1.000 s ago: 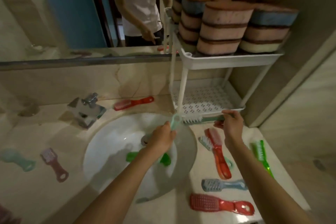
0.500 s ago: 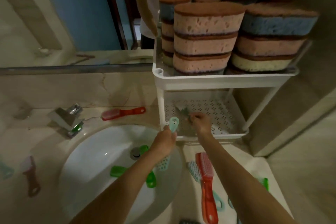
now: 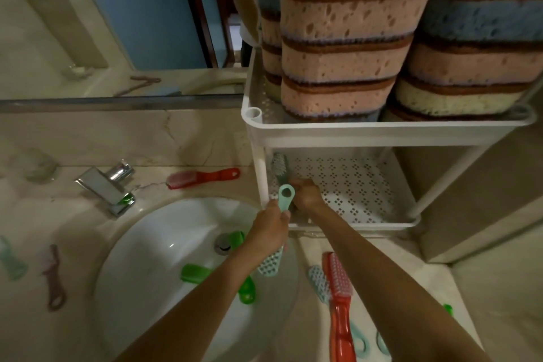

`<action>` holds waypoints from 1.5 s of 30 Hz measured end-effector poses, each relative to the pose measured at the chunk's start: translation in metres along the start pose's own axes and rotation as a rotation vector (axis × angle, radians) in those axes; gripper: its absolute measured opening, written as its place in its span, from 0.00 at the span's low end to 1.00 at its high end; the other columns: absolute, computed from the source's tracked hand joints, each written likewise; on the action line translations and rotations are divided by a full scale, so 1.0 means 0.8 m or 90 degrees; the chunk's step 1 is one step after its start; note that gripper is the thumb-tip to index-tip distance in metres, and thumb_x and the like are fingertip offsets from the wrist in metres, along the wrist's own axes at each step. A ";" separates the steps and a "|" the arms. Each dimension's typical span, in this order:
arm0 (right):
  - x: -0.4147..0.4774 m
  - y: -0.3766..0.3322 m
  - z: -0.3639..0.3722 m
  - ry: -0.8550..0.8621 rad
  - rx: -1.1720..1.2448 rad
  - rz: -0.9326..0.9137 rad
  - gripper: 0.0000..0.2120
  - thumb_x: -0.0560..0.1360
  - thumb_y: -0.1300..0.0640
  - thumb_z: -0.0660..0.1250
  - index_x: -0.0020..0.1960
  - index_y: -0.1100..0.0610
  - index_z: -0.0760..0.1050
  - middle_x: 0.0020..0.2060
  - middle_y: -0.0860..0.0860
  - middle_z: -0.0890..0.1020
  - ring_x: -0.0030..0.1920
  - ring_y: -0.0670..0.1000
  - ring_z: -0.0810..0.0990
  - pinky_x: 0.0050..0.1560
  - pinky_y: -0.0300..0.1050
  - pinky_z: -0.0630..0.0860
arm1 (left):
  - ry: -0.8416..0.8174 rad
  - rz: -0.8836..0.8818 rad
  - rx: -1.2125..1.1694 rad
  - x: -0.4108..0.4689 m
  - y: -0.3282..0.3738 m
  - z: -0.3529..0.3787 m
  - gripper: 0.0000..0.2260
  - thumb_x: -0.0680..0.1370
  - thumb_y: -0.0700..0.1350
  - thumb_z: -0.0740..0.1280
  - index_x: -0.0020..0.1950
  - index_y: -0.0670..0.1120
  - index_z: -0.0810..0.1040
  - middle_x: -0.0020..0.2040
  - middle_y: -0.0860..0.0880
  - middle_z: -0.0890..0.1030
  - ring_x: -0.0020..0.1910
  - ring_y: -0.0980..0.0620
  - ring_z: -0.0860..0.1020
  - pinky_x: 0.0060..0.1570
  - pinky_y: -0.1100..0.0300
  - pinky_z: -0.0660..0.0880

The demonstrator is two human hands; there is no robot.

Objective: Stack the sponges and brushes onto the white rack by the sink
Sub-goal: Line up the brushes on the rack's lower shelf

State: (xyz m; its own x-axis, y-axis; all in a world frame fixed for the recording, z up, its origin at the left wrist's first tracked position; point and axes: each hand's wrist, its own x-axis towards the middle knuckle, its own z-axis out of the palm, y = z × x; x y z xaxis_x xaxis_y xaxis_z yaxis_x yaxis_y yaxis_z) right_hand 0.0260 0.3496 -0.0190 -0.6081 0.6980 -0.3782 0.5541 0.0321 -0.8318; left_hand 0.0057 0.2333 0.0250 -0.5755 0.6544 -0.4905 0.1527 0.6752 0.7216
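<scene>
The white rack stands right of the sink; its top shelf carries stacks of pink, blue and cream sponges. My left hand grips a teal brush by its middle, handle loop up, bristle head hanging over the basin edge. Inside the perforated lower shelf, my right hand holds the handle of a grey-green brush lying at the shelf's left side, bristles pointing to the back.
A white sink holds green brushes near the drain. A chrome tap and a red brush lie behind it. Red and teal brushes lie on the counter at right, two more brushes at left.
My right hand has carried the grey-green brush from in front of the rack into the lower shelf and laid it down. My left hand rose to the rack's front edge with the teal brush.
</scene>
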 end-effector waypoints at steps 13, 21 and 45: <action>0.001 0.008 -0.006 0.022 0.045 -0.018 0.11 0.75 0.64 0.61 0.38 0.59 0.80 0.37 0.51 0.80 0.43 0.51 0.76 0.51 0.40 0.73 | -0.006 0.017 -0.036 0.003 0.002 -0.007 0.08 0.82 0.44 0.56 0.55 0.41 0.70 0.43 0.41 0.71 0.26 0.49 0.73 0.30 0.53 0.77; -0.034 0.007 -0.072 -0.047 0.166 -0.060 0.10 0.77 0.61 0.62 0.40 0.54 0.79 0.34 0.50 0.79 0.32 0.46 0.72 0.29 0.35 0.68 | 0.007 0.061 0.032 0.008 0.020 -0.002 0.13 0.79 0.43 0.63 0.34 0.45 0.71 0.28 0.47 0.73 0.16 0.53 0.71 0.24 0.58 0.75; -0.004 0.048 -0.056 0.235 -0.003 0.098 0.12 0.75 0.67 0.60 0.55 0.65 0.77 0.45 0.57 0.81 0.44 0.55 0.80 0.42 0.44 0.75 | 0.070 0.071 0.524 0.056 0.036 0.031 0.15 0.79 0.37 0.58 0.66 0.38 0.70 0.70 0.38 0.67 0.70 0.41 0.65 0.67 0.53 0.64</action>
State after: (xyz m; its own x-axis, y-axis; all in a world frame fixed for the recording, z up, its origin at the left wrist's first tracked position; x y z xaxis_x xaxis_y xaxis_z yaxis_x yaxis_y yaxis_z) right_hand 0.0743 0.3804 -0.0315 -0.2735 0.9049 -0.3261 0.6255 -0.0902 -0.7750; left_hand 0.0042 0.2906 0.0111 -0.5907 0.7239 -0.3565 0.7268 0.6692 0.1547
